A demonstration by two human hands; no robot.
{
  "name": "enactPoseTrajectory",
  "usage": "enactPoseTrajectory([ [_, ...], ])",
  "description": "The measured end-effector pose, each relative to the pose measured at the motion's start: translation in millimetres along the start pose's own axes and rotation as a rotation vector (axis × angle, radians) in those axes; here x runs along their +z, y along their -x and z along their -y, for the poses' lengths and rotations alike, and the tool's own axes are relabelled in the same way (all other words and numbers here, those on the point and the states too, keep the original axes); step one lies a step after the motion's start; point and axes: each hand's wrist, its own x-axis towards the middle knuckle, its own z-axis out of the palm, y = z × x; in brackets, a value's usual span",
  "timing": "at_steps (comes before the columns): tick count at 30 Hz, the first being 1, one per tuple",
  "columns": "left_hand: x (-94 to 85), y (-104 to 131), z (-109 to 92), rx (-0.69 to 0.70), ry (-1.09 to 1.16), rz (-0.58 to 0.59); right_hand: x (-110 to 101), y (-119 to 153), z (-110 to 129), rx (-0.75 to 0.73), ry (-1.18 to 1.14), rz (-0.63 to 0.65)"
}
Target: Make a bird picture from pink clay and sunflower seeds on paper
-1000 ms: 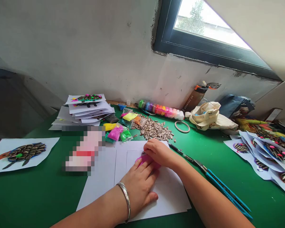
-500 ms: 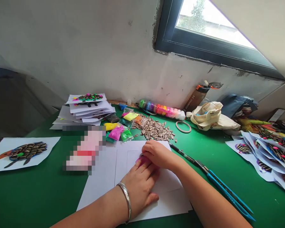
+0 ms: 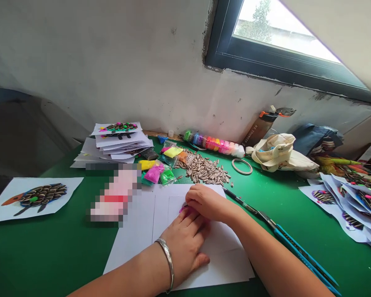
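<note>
White paper sheets with thin pencil lines lie stacked in front of me. My left hand, a silver bangle at its wrist, rests flat on them with fingers stretched over a piece of pink clay. My right hand comes in from the right and touches the left fingers at the clay. Its fingers are curled together, and their tips are hidden, so what they pinch does not show. A small dark bit peeks out beside the clay.
Bagged clay, sunflower seeds and a tape roll sit behind the paper. A blue-and-black tool lies right. Seed pictures lie left, stacked at back left and piled right. A bottle leans by the wall.
The whole view has shifted slightly, so things appear a little further right. Both hands keep nearly the same pose over the pink clay.
</note>
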Motion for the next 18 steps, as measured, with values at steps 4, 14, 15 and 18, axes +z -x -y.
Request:
enactPoseTrajectory([
  [4, -3.6, 0, -1, 0.001, -0.011, 0.008, -1, -7, 2, -0.047, 0.004, 0.004],
  [14, -2.1, -1, -1, -0.013, -0.005, 0.018, -7, -16, 4, -0.116, -0.056, 0.075],
  [15, -1.1, -1, -1, -0.011, -0.005, 0.015, -7, -16, 3, -0.119, -0.062, 0.084],
  [18, 0.9, -1, -1, -0.018, -0.009, 0.01, -7, -16, 1, -0.138, -0.07, 0.129],
])
